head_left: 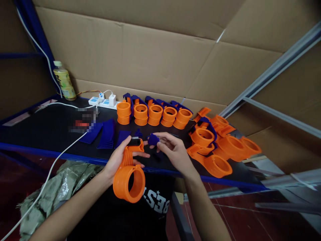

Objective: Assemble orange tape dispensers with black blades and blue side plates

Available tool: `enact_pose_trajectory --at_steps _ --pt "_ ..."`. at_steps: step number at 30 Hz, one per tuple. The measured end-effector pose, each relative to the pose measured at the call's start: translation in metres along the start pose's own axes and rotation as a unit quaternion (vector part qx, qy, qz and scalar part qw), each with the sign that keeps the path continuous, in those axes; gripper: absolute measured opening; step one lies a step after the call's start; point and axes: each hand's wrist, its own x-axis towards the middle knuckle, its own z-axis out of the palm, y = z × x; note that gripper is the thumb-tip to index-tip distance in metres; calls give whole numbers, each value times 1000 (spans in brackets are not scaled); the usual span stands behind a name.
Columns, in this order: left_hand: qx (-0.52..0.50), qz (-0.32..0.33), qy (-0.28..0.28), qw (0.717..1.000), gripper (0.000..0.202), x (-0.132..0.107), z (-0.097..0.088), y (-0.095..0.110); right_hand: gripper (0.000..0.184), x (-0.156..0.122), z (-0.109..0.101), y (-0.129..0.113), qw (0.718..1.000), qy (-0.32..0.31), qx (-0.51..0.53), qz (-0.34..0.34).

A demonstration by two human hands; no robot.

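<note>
Left hand: wrapped around the neck of an orange holder, thumb near its upper end and fingers spread behind; this hand [114, 162] seems to serve as a steady support.
Orange holder: in front of the table edge, its ring [121, 184] hanging lowest; held this way, the upper end faces the other hand, probably for easy reach.
Black piece: this dark block [134, 142] sits at the holder's upper end, near the left thumb.
Right hand: pinching a small blue piece [153, 139] between thumb and fingers; this hand [174, 149] holds it just beside the holder, apart from it, likely so both can be seen together.
Back row: five orange-and-blue units [155, 115] stand side by side, presumably lined up to save space.
Right pile: loosely heaped orange parts [219, 165], perhaps kept there within arm's reach.
Blue plates: fanned plates [106, 135] lie left of the hands, maybe spread for easy picking.
</note>
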Motion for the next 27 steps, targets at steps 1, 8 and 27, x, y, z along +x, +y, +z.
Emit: enact_pose_trajectory --at_steps 1,8,27 --pt "-4 3 4 1000 60 0 1 -1 28 -1 7 2 999 18 39 25" --pt "-5 56 58 997 50 0 4 -7 37 -1 38 15 993 115 -35 20" --pt "27 -28 20 999 48 -3 3 6 37 0 2 19 981 -140 130 43"
